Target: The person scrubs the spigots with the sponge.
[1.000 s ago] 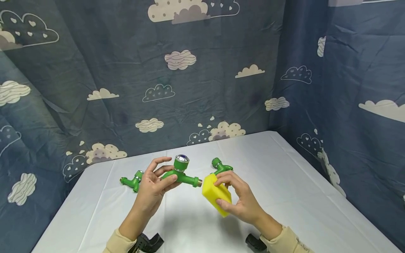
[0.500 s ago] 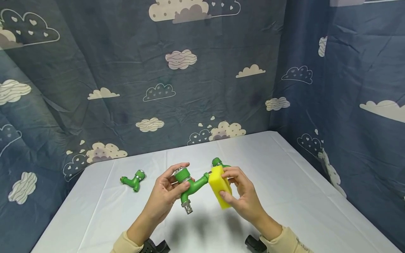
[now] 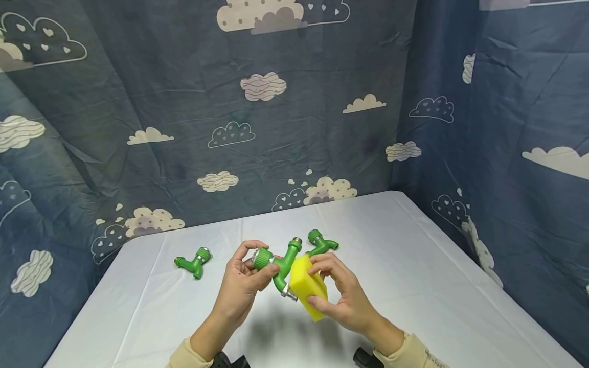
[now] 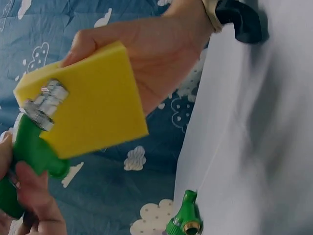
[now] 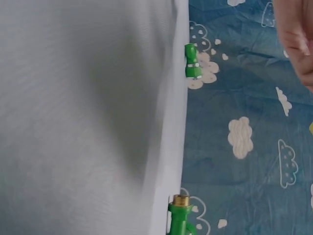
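My left hand [image 3: 239,286] grips a green faucet [image 3: 286,263] by its ridged knob, above the table. The threaded inlet points up and away, while the silvery spout tip hangs low on the right. In my right hand [image 3: 347,296] a yellow sponge [image 3: 307,286] is pinched between thumb and fingers, close beside the spout. From the left wrist view, the spout tip overlaps the broad face of the sponge [image 4: 98,105]; whether they touch I cannot tell. Only part of a hand [image 5: 298,39] shows in the right wrist view.
Two more green faucets lie on the white table: one faucet [image 3: 193,262] at the left, another faucet [image 3: 322,242] behind the sponge. A dark blue curtain [image 3: 303,128] with cloud prints stands behind and beside the white table [image 3: 414,266].
The held faucet has been turned, its inlet swinging from pointing right to pointing up and away. The sponge dipped away from the inlet end and now sits by the spout.
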Motion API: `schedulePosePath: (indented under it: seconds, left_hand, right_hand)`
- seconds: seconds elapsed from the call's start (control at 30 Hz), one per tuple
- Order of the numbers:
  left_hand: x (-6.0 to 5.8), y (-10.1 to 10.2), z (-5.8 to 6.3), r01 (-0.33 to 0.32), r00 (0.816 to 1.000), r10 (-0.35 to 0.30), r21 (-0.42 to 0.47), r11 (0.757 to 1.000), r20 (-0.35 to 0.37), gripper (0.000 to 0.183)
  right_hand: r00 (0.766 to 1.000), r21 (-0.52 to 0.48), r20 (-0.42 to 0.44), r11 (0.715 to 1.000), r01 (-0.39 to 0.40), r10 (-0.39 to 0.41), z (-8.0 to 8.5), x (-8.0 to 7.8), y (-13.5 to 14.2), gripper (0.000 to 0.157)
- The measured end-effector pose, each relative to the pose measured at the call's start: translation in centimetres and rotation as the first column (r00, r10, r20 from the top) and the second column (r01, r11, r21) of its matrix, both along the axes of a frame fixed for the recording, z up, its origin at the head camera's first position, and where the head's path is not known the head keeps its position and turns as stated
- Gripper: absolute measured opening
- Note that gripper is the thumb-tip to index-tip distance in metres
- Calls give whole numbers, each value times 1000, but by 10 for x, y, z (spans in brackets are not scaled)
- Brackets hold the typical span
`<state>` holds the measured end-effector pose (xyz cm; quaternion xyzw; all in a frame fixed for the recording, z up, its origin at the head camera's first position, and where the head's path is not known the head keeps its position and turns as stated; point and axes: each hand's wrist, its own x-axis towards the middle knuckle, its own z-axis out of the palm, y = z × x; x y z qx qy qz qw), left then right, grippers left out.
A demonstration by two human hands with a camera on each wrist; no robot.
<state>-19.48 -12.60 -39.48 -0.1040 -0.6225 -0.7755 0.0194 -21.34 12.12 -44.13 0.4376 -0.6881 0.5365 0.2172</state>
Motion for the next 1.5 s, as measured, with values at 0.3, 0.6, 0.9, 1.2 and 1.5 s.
schedulePosePath:
  seconds: [0.3, 0.6, 0.9, 1.2, 1.5]
  left_hand:
    - [1, -4, 2, 123, 991, -123, -4, 992, -42, 25]
    - [4, -1, 4, -55, 987, 6, -299, 953, -162, 36]
    - [12, -3, 15, -82, 965, -34, -420, 904, -260, 39]
    - [14, -10, 17, 194, 946, -206, -73, 978, -251, 38]
    - [16, 4, 8, 95, 904, -110, -58, 994, -412, 38]
  right_hand:
    - [989, 11, 24, 990, 143, -143, 0, -8, 4, 45]
    - [980, 0, -125, 987, 158, -157, 6, -6, 6, 49]
    - [952, 51, -180, 964, 259, -247, 7, -7, 6, 52]
    - [844, -164, 517, 984, -68, 145, 19, -6, 17, 29]
    - [272, -481, 684, 698, -530, 677, 23, 2, 21, 53]
